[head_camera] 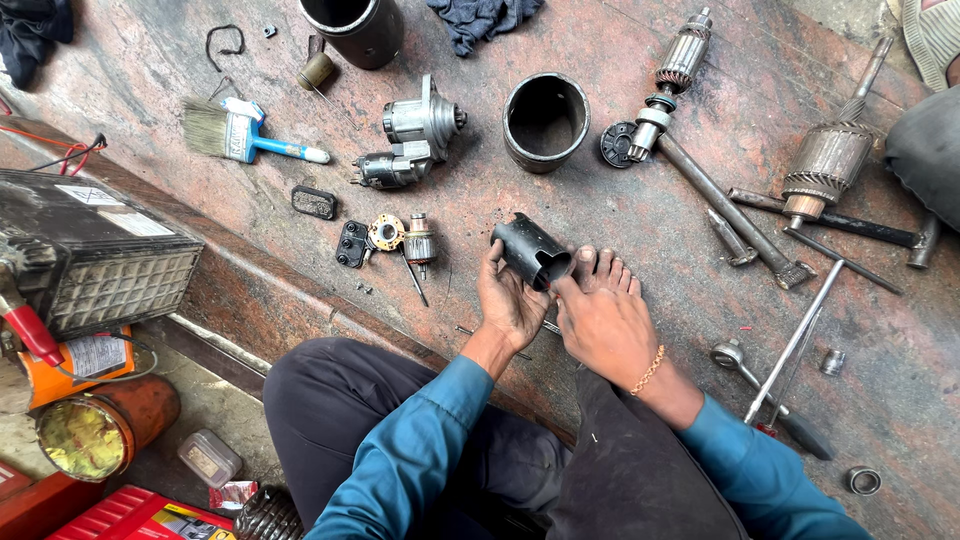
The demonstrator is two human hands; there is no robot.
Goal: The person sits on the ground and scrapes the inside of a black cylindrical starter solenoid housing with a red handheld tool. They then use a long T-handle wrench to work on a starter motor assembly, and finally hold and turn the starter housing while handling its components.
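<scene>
Seated cross-legged on a reddish stone floor, teal sleeves and dark trousers at bottom of view.

Left hand cupped, fingers curled round the lower side of a short black cylindrical housing; housing lifted just off the floor, tilted, open mouth toward the right hand. Right hand palm down, fingers loosely together, thumb pressed at the housing's rim; gold chain bracelet on the wrist.

Near right: T-handle wrench, ratchet handle, small metal ring.

Near left, off the stone edge: orange-red can, black battery with a red clamp on it.

Just beyond the hands, left: black brush holder plate beside a small armature, close together.

Mid distance: large open steel cylinder housing lying on its side; starter motor assembly to its left; blue-handled paintbrush further left. Long armature shaft running diagonally at right, second armature with copper windings well right of it.

Far edge: another dark cylinder, dark cloth.
</scene>
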